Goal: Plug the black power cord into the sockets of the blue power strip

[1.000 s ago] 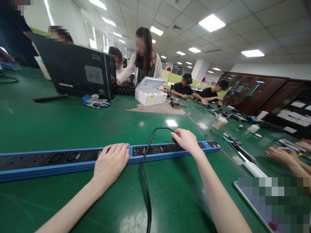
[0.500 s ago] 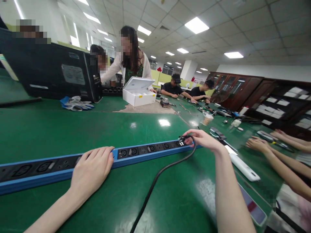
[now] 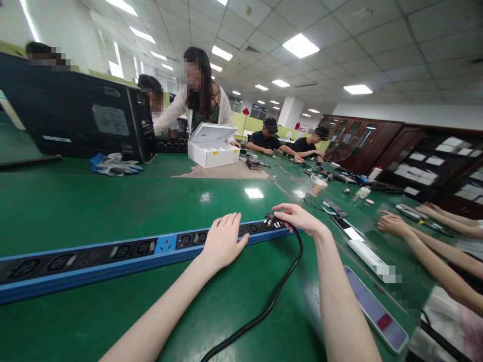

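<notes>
A long blue and black power strip [image 3: 124, 251] lies slantwise across the green table, with rows of sockets and one blue socket. My left hand [image 3: 223, 240] rests flat on its middle, fingers stretched together and thumb apart, covering some sockets. Near the strip's far right end, my right hand [image 3: 296, 217] grips a black power plug [image 3: 272, 219]. The plug is lifted off the sockets, its metal prongs showing toward the left. A black cable [image 3: 279, 291] runs from the plug in a curve down to the bottom edge of the view.
A phone [image 3: 377, 309] and a white bar-shaped object [image 3: 372, 259] lie to the right, beside another person's hands [image 3: 394, 223]. Ahead are an open white box [image 3: 213, 156], gloves [image 3: 115, 164] and a black computer case [image 3: 86, 113]. Several people sit or stand around the table.
My left hand has slid rightward along the strip, uncovering the blue socket. My right hand has shifted slightly left with the plug, whose prongs now show. The cable's curve has swung right.
</notes>
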Tool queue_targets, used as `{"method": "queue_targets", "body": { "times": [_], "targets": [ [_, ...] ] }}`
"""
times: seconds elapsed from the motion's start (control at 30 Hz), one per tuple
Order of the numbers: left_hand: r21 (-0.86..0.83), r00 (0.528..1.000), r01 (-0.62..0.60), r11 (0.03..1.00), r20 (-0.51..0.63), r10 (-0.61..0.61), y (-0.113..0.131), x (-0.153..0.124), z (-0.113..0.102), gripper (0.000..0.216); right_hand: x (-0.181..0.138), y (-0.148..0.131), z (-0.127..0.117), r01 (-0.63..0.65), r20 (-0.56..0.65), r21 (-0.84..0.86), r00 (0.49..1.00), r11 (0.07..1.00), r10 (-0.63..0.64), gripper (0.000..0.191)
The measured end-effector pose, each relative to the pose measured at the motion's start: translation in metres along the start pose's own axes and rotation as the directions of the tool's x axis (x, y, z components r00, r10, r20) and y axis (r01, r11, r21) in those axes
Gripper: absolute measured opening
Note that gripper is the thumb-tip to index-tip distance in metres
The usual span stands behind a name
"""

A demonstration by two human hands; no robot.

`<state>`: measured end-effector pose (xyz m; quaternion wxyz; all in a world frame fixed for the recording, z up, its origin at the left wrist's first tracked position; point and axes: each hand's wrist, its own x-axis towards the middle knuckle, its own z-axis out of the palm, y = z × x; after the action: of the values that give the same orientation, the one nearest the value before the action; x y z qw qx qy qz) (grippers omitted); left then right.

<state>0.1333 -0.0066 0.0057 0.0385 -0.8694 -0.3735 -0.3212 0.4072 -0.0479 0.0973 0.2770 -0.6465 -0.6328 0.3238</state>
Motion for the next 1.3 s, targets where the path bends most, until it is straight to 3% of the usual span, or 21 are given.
{"method": "queue_targets", "body": {
  "times": [0.17,0.4,0.9,1.1,1.3],
  "targets": [
    [0.036,0.994,0.018,0.999,0.108,-0.022,0.004,0.007,0.03,0.066,0.006,0.002,0.003,-0.045,0.009,-0.127,0.999,0.991,0.046,0.038],
    [0.056,0.995,-0.008,0.998,0.104,0.003,0.003,0.002,0.027,0.066,0.023,-0.001,0.024,-0.156,-0.03,-0.29,0.988,0.944,0.154,0.025],
    [0.078,0.995,0.003,0.997,0.099,-0.011,0.003,0.001,0.029,0.068,0.026,-0.022,0.045,-0.142,-0.018,-0.669,0.984,0.729,0.175,0.033],
    [0.08,0.996,0.003,0.997,0.089,-0.01,0.003,0.0,0.03,0.068,0.027,-0.034,0.057,-0.198,-0.214,-0.874,0.977,0.444,0.015,0.031],
    [0.078,0.996,0.004,0.997,0.088,-0.011,0.001,0.0,0.031,0.069,0.03,-0.032,0.049,-0.144,-0.108,-0.865,0.989,0.481,0.102,0.042]
  ]
}}
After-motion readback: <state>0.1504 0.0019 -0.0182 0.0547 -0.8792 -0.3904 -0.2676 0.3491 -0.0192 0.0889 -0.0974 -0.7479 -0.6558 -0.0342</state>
